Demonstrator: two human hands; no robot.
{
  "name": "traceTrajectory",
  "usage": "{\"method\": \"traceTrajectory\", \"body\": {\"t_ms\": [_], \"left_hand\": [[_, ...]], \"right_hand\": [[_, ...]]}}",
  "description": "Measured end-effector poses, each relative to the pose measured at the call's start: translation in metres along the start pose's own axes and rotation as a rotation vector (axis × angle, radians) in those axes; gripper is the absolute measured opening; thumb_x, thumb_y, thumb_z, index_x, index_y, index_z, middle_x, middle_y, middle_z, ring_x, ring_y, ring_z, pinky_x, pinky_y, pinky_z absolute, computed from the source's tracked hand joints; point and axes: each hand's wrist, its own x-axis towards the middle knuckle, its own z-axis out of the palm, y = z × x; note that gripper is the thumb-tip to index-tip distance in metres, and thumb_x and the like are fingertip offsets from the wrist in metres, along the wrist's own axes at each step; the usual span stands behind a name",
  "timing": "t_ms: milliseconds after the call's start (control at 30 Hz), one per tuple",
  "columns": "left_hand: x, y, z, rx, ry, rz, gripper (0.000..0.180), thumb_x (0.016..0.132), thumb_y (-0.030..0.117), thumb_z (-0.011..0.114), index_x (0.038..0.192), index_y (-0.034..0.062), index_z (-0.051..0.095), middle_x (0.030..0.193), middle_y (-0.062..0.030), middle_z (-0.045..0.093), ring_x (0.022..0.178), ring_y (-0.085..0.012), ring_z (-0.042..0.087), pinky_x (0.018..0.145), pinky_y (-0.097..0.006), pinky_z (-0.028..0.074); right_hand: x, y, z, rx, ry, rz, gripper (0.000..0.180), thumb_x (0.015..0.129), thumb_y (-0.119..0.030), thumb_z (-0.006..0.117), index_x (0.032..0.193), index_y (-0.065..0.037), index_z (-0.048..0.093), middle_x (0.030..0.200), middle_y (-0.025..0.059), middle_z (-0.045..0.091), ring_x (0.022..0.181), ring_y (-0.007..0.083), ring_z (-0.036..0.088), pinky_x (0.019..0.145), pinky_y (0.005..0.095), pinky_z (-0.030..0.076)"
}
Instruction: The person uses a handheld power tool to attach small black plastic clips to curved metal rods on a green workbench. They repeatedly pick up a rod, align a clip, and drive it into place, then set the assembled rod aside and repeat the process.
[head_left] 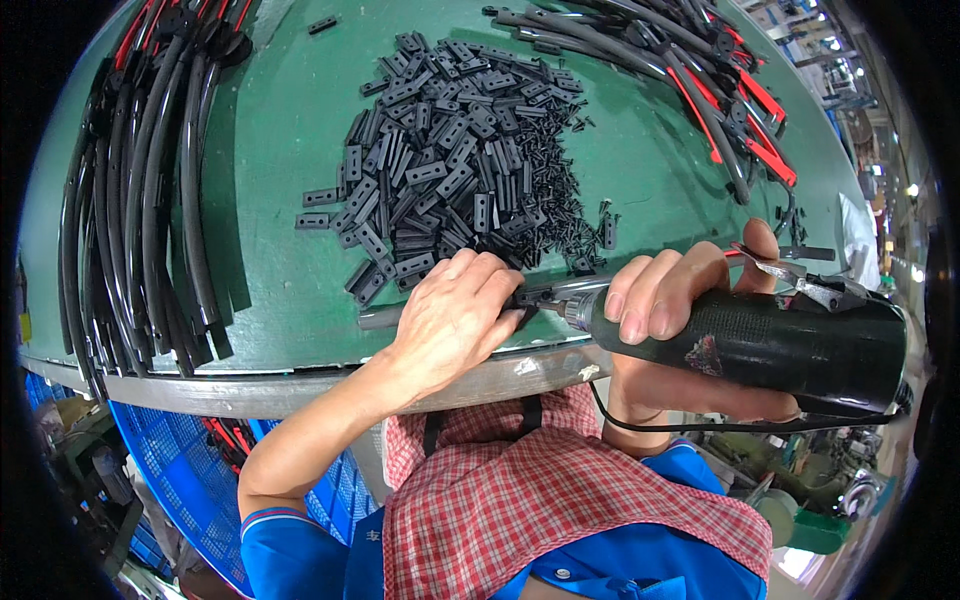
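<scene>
My right hand (655,290) is wrapped around a thick black electric screwdriver (790,350), its bit pointing left. The bit's tip reaches a dark tube (380,318) lying along the table's near edge, close to my left fingers. With fingers curled over it, my left hand (450,310) grips this tube and presses it to the green table (300,270). What lies under the left fingertips is hidden. Just beyond the hands is a heap of small black slotted plastic blocks (425,173), with loose dark screws (550,180) along its right side.
Bundled black curved tubes (150,200) with red parts lie at the left. More tubes with red levers (700,100) lie at the far right. A metal rim (300,393) edges the table; blue crates (185,480) stand below. The screwdriver's black cable (740,427) loops under it.
</scene>
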Motion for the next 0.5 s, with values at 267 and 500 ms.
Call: {"method": "traceTrajectory", "body": {"t_ms": [267, 500], "left_hand": [[-0.005, -0.009, 0.004, -0.067, 0.021, 0.047, 0.027, 0.073, 0.014, 0.069, 0.095, 0.0004, 0.061, 0.086, -0.0093, 0.054, 0.083, -0.0266, 0.052, 0.073, -0.037, 0.044], [-0.005, -0.006, 0.003, -0.014, 0.050, 0.071, 0.027, 0.075, 0.017, 0.069, 0.096, 0.0014, 0.063, 0.086, -0.0083, 0.056, 0.082, -0.0258, 0.054, 0.072, -0.036, 0.046]], "right_hand": [[0.011, 0.013, -0.015, 0.054, -0.546, 0.197, 0.046, 0.089, -0.034, 0.059, 0.113, 0.004, 0.051, 0.072, 0.0158, 0.059, 0.062, 0.0274, 0.059, 0.059, 0.0411, 0.049], [0.017, 0.027, -0.031, 0.295, -0.246, 0.215, 0.065, 0.082, -0.054, 0.060, 0.118, -0.001, 0.053, 0.069, 0.0033, 0.051, 0.052, 0.0124, 0.049, 0.051, 0.0273, 0.042]]}}
